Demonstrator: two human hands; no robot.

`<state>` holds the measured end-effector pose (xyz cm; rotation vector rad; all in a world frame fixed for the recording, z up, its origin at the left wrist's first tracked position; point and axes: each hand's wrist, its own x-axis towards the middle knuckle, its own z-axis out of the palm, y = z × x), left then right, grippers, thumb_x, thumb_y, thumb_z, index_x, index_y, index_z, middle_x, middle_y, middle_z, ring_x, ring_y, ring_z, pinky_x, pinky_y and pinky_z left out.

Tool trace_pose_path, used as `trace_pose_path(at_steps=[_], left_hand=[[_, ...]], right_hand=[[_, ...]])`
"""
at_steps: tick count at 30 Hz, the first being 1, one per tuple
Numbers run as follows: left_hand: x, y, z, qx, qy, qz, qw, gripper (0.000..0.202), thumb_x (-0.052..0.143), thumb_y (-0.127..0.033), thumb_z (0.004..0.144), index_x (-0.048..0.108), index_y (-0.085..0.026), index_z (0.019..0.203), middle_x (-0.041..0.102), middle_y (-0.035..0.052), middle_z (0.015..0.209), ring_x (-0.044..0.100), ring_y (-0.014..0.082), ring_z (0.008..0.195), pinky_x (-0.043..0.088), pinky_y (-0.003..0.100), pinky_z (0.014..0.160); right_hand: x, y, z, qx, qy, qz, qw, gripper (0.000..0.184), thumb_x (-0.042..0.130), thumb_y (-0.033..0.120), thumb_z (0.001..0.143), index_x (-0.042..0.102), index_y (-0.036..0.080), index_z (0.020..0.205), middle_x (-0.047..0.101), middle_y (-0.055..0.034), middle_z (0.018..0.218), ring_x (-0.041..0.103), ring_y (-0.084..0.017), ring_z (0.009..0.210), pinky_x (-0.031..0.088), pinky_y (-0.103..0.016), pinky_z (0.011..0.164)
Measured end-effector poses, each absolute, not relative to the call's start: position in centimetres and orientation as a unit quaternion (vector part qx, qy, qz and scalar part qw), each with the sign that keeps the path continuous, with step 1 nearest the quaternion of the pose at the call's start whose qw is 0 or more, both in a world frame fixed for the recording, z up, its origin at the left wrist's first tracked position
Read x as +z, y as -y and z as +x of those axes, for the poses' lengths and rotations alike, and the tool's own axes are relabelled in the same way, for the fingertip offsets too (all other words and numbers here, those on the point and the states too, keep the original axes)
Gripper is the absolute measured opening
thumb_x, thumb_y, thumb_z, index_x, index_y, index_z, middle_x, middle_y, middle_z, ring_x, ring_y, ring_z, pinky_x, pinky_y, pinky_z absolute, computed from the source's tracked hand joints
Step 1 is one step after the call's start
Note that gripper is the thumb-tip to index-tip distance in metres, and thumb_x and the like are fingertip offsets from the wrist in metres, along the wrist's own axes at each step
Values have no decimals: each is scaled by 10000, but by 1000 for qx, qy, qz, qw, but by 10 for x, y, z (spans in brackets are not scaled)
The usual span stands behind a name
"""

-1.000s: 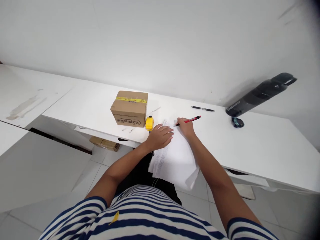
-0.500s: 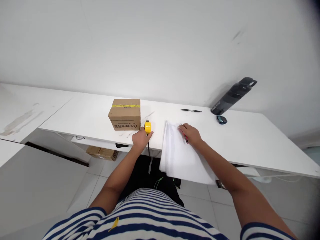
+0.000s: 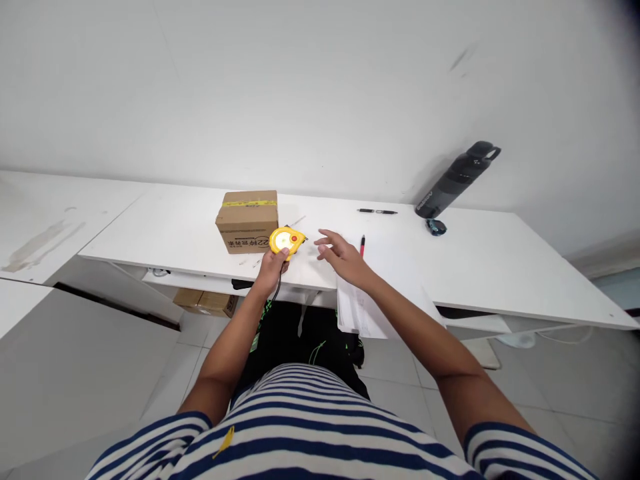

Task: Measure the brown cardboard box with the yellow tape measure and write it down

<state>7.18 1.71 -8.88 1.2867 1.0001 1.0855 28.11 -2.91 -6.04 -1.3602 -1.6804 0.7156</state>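
My left hand (image 3: 273,263) grips a yellow tape measure (image 3: 286,240) and holds it lifted just above the white table (image 3: 480,260), right beside a taped cardboard box (image 3: 247,220). A black strap hangs down from the tape measure. My right hand (image 3: 340,257) hovers open with fingers spread, a short way right of the tape measure, holding nothing. A red pen (image 3: 362,245) lies on the table just behind that hand. A stack of white papers (image 3: 373,310) lies under my right forearm and hangs over the table's front edge.
A black pen (image 3: 377,211) lies near the wall. A dark bottle (image 3: 456,179) leans at the back right with a small dark object (image 3: 437,227) by its base. Another cardboard box (image 3: 203,301) sits under the table. A second white surface (image 3: 45,213) extends left.
My left hand has picked the tape measure up off the table. My right hand has let go of the red pen, which now lies on the table, and moved left with fingers spread.
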Motion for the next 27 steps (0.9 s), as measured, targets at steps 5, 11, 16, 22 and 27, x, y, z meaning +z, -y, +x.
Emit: trace_pose_path(at_steps=[5, 11, 16, 22, 27], left_hand=[[-58, 10, 62, 453, -324, 526, 643, 502, 654, -660, 761, 609, -164, 820, 459, -45, 576, 228, 48, 464, 190, 237, 476], [-40, 25, 48, 434, -477, 598, 476, 471, 606, -654, 831, 604, -184, 800, 487, -37, 558, 414, 104, 499, 295, 254, 524], [-43, 14, 44, 362, -580, 726, 78, 355, 711, -531, 811, 643, -183, 804, 699, 81, 716, 689, 265, 784, 450, 339, 737], [-45, 26, 53, 327, -451, 830, 17, 493, 624, -420, 903, 602, -132, 1302, 744, 173, 1181, 706, 304, 1049, 513, 392, 861], [-5, -16, 26, 286, -380, 879, 36, 356, 471, -471, 982, 700, -211, 1065, 755, 104, 1120, 671, 272, 1106, 464, 415, 990]], right_hand=[[-49, 33, 246, 138, 717, -507, 457, 459, 460, 516, 1005, 666, 236, 1304, 753, -110, 1231, 751, -238, 967, 597, -412, 892], [-41, 42, 237, 149, 687, -535, 469, 406, 495, 515, 988, 729, 240, 1174, 787, -104, 1127, 751, -268, 992, 609, -452, 889], [-38, 62, 208, 395, 587, -495, 504, 829, 711, 575, 847, 371, 318, 1558, 508, -143, 1568, 641, -296, 1272, 617, -443, 884], [-42, 59, 187, 431, 521, -459, 576, 1070, 835, 526, 742, 226, 311, 1596, 529, -136, 1497, 616, -270, 1258, 520, -467, 1075], [-38, 60, 215, 428, 487, -438, 622, 865, 855, 459, 738, 423, 346, 1479, 600, -74, 1328, 662, -216, 1029, 567, -419, 945]])
